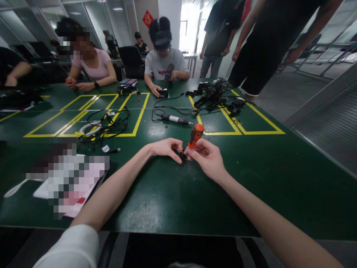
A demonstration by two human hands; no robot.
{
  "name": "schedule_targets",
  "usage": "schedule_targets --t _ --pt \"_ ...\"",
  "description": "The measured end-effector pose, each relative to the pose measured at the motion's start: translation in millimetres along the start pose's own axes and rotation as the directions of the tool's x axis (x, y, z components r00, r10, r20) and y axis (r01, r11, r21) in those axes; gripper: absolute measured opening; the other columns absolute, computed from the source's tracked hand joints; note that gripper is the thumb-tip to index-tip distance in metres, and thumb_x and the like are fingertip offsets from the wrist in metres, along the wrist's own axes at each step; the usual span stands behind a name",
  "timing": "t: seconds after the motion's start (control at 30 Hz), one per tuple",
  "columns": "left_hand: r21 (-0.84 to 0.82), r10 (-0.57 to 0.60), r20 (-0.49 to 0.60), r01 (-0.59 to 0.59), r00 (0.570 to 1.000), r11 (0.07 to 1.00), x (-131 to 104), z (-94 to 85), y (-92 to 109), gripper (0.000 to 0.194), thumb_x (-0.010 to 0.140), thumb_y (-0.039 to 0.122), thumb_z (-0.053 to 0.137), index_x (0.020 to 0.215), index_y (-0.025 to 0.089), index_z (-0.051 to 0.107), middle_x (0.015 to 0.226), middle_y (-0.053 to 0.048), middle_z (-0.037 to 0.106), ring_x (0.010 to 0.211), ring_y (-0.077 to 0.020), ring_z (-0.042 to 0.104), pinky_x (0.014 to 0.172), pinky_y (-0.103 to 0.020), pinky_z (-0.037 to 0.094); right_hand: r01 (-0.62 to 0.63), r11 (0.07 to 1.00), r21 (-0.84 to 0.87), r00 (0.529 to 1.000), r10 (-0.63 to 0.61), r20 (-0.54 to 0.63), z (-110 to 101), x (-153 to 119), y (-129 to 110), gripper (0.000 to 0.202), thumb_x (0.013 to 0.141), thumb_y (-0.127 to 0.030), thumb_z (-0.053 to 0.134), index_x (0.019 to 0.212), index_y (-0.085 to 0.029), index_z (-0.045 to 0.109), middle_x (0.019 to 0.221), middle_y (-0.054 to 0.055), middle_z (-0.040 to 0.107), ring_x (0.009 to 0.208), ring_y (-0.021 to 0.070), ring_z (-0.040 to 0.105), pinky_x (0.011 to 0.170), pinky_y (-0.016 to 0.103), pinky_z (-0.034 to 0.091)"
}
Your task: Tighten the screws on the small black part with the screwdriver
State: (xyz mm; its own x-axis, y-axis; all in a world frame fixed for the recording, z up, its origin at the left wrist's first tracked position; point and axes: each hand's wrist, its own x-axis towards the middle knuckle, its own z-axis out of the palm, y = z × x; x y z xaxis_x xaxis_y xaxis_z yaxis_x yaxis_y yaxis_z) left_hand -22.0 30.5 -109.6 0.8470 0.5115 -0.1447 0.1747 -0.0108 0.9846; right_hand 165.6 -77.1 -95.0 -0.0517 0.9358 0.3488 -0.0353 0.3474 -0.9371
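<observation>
My left hand (169, 148) is closed around a small dark round part (183, 158) low over the green table (156, 193). An orange and grey screwdriver (196, 135) leans against my right hand (205, 156), its handle rising above the fingers. My right thumb and fingertips pinch close to the round part, right beside the left fingers. The screwdriver's shaft and tip are hidden by the fingers. Beyond the hands lies a grey and black electric screwdriver pen (176, 119) with a cord. Tiny dark bits rest near it.
Coiled black cables (106, 124) lie at the left, a cable heap (213, 95) at the back right. Blurred flat items (83, 178) sit by my left forearm. Across the table, a person (166, 59) holds a power drill (169, 72). People stand at the right.
</observation>
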Motion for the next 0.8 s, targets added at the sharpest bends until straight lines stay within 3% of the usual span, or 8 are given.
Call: schedule_targets --t 0.2,0.33,0.43,0.63,0.8 --pt "0.015 -0.015 0.020 0.015 1.000 1.000 -1.9 -0.3 2.9 0.048 0.053 0.027 0.099 0.082 0.015 0.063 0.090 0.000 0.074 0.083 -0.0137 0.069 0.084 -0.032 0.052 0.047 0.998 -0.029 0.999 -0.046 0.027 -0.5 2.6 -3.1 0.039 0.087 -0.059 0.078 0.085 -0.020 0.074 0.079 0.003 0.072 0.059 0.0136 0.065 0.060 0.029 0.059" --pt "-0.016 0.004 0.046 -0.003 0.999 1.000 -1.9 2.2 5.3 0.049 0.055 0.029 0.099 0.078 0.016 0.057 0.089 0.000 0.073 0.088 -0.0146 0.069 0.088 -0.033 0.051 0.005 0.999 0.034 0.999 -0.007 0.048 -0.7 3.1 0.1 0.047 0.087 -0.066 0.073 0.086 -0.020 0.071 0.077 0.004 0.072 0.058 0.0144 0.065 0.059 0.031 0.060" --pt "-0.025 -0.002 0.028 0.003 1.000 1.000 -1.2 2.8 4.5 0.053 0.052 0.030 0.100 0.076 0.016 0.055 0.086 0.002 0.071 0.086 -0.0140 0.068 0.085 -0.032 0.051 -0.008 0.998 0.064 0.999 0.006 0.033 -0.7 1.8 1.4 0.046 0.083 -0.063 0.080 0.094 -0.020 0.067 0.082 0.004 0.075 0.059 0.0138 0.065 0.062 0.031 0.061" --pt "-0.010 -0.025 0.002 0.025 1.000 1.000 -2.0 1.3 2.2 0.049 0.052 0.026 0.099 0.077 0.016 0.058 0.085 0.003 0.072 0.082 -0.0135 0.067 0.084 -0.032 0.051 0.005 1.000 -0.022 0.999 -0.004 0.032 -1.7 1.5 -4.4 0.037 0.084 -0.055 0.082 0.085 -0.020 0.070 0.077 0.003 0.073 0.057 0.0134 0.064 0.058 0.028 0.058" --pt "-0.019 -0.003 0.034 0.003 0.999 1.000 -2.2 1.4 3.9 0.049 0.055 0.026 0.098 0.078 0.016 0.056 0.090 -0.001 0.073 0.089 -0.0163 0.070 0.089 -0.035 0.051 0.022 1.000 0.001 0.999 -0.022 0.024 -1.4 3.1 -3.9 0.045 0.088 -0.065 0.074 0.086 -0.020 0.071 0.075 0.003 0.071 0.055 0.0134 0.063 0.056 0.030 0.058"
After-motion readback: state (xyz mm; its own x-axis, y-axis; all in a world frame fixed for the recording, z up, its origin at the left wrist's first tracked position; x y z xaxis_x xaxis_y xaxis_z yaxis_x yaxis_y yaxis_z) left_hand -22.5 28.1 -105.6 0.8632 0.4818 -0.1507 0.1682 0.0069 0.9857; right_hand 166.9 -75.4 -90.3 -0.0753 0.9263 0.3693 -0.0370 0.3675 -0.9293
